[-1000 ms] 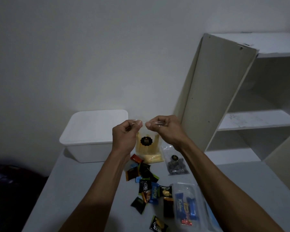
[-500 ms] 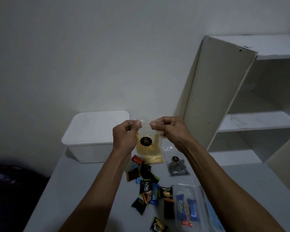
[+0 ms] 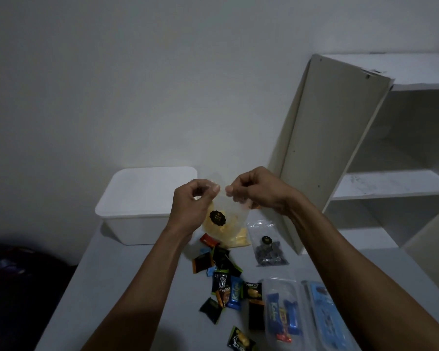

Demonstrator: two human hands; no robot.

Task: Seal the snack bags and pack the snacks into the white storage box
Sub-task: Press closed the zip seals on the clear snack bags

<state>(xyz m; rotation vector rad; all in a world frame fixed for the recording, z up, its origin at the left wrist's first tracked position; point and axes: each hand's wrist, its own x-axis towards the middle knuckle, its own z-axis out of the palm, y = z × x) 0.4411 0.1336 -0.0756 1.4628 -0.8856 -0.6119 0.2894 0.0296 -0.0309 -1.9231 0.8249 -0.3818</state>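
A clear snack bag point(image 3: 226, 224) with yellow chips and a round black sticker hangs above the grey table. My left hand point(image 3: 192, 206) pinches its top edge on the left, and my right hand point(image 3: 257, 191) pinches the same edge just to the right, thumbs nearly touching. The white storage box point(image 3: 140, 206) stands behind my left hand with its lid on. A second clear bag with dark snacks point(image 3: 268, 245) lies flat on the table below my right wrist. Several small wrapped snacks point(image 3: 226, 285) are scattered between my forearms.
A clear plastic tray with blue bars point(image 3: 283, 312) and a blue packet point(image 3: 325, 315) lie at the front right. A white shelf unit point(image 3: 380, 158) with a leaning side panel stands at the right. The table edge point(image 3: 69, 282) drops to a dark area on the left.
My two hands have drawn closer together along the bag's top edge. The view has shifted slightly, and the bag still hangs from both pinches.
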